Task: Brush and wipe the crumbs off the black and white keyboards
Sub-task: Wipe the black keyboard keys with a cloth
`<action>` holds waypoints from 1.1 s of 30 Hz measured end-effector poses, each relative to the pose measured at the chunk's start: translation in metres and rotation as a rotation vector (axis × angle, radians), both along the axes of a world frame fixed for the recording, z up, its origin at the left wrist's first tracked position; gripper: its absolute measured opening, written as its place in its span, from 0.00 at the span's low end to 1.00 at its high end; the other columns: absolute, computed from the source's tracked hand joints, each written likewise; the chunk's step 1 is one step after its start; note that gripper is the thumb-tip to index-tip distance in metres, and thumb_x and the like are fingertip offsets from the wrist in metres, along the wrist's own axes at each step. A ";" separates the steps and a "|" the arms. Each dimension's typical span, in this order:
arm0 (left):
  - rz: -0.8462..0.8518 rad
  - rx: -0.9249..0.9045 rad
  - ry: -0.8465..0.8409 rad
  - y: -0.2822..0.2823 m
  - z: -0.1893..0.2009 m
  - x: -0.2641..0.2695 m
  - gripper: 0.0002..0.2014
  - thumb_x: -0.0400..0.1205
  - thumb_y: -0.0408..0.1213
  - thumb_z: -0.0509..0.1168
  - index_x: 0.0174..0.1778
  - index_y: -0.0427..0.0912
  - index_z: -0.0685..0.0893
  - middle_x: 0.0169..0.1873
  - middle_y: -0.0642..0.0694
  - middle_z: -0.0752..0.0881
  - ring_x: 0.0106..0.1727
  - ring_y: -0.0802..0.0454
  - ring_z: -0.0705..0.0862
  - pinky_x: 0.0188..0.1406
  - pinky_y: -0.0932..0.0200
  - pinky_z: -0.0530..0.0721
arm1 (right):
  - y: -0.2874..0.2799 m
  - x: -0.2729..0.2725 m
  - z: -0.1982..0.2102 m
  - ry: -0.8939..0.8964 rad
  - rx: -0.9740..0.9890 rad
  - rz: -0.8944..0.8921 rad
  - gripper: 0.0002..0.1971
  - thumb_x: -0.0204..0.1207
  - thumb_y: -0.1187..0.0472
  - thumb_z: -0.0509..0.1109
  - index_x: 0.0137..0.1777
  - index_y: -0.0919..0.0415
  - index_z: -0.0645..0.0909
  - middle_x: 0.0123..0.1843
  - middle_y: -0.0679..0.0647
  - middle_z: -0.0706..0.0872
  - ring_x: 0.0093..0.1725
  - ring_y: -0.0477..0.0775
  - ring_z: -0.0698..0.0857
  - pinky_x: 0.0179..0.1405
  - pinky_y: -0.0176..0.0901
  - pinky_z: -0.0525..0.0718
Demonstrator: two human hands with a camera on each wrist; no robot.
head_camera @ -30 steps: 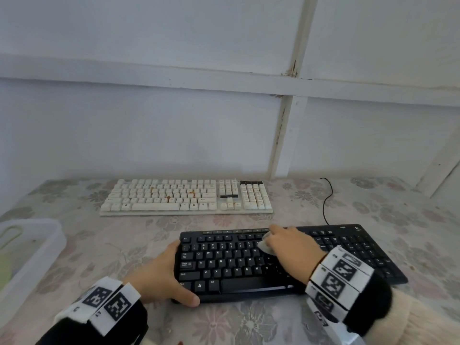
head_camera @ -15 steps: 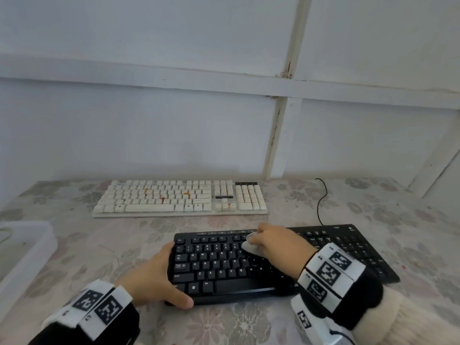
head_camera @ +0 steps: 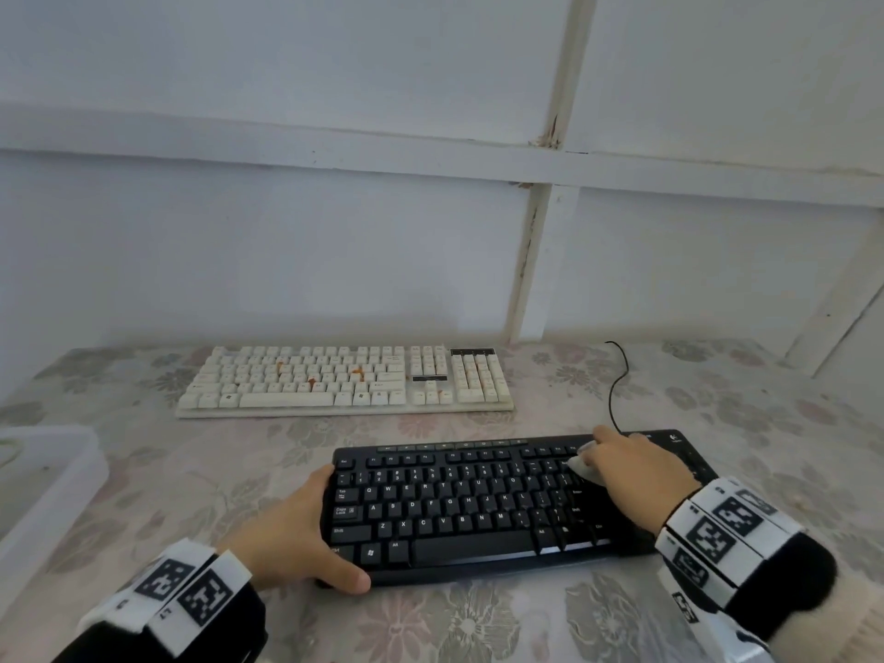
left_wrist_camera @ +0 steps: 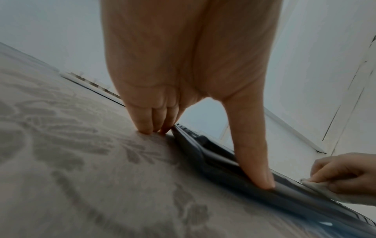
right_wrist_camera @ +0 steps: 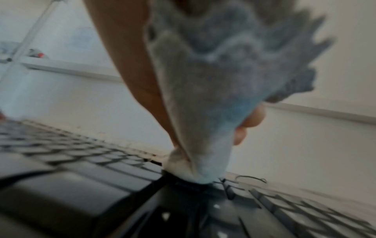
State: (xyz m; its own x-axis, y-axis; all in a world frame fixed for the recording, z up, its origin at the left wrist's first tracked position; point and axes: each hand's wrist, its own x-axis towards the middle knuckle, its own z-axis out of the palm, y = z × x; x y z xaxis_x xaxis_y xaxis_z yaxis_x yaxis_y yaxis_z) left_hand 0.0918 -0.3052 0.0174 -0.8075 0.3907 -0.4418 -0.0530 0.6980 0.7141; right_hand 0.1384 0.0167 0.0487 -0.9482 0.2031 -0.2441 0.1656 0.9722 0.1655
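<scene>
Our right hand [head_camera: 636, 476] pinches the cloth [head_camera: 582, 468] on the black keyboard [head_camera: 478, 500], near the bench's [head_camera: 478, 624] front, by the upper right keys. Our left hand [head_camera: 296, 533] clamps its left end, thumb along the front edge. Best drag lightly along each row, pushing crumbs off one edge. The white keyboard [head_camera: 344, 382], orange-specked, waits behind.

Showing soft, even, cool daylight in the head view with faint shadows and bowed edges, dimming and smearing in both wrist views, blurring the black keyboard [right_wrist_camera: 85, 182] and the cloth [right_wrist_camera: 205, 90] close to the lens.
</scene>
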 end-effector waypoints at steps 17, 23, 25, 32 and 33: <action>-0.007 0.045 0.001 -0.002 -0.009 -0.005 0.56 0.61 0.36 0.83 0.78 0.53 0.53 0.52 0.70 0.73 0.52 0.70 0.76 0.44 0.78 0.72 | 0.085 0.010 -0.016 0.107 0.126 -0.117 0.11 0.84 0.53 0.57 0.52 0.52 0.82 0.47 0.47 0.71 0.48 0.54 0.80 0.46 0.42 0.80; -0.017 0.052 -0.008 -0.005 -0.014 -0.009 0.60 0.53 0.42 0.83 0.78 0.53 0.53 0.56 0.69 0.74 0.58 0.65 0.77 0.59 0.67 0.75 | 0.105 0.010 -0.006 0.119 0.104 -0.265 0.16 0.85 0.49 0.55 0.41 0.58 0.76 0.44 0.50 0.71 0.50 0.56 0.83 0.50 0.44 0.80; -0.011 0.048 -0.004 -0.004 -0.013 -0.007 0.56 0.57 0.38 0.83 0.76 0.55 0.54 0.54 0.69 0.74 0.56 0.67 0.77 0.51 0.73 0.74 | 0.108 0.008 -0.003 0.119 0.082 -0.268 0.19 0.84 0.46 0.56 0.39 0.58 0.78 0.46 0.52 0.75 0.49 0.56 0.85 0.52 0.45 0.81; 0.005 0.042 -0.019 -0.002 -0.011 -0.006 0.55 0.59 0.37 0.83 0.76 0.55 0.54 0.56 0.67 0.75 0.56 0.66 0.78 0.47 0.74 0.74 | 0.054 0.002 -0.015 0.146 -0.106 0.131 0.10 0.84 0.55 0.59 0.55 0.48 0.83 0.49 0.48 0.76 0.46 0.50 0.81 0.41 0.35 0.75; 0.006 0.034 -0.015 -0.002 -0.010 -0.006 0.56 0.59 0.37 0.83 0.76 0.54 0.54 0.55 0.67 0.75 0.56 0.66 0.77 0.46 0.75 0.73 | 0.050 0.001 -0.021 0.128 -0.077 0.137 0.11 0.83 0.58 0.60 0.58 0.46 0.81 0.50 0.47 0.73 0.48 0.51 0.79 0.45 0.39 0.77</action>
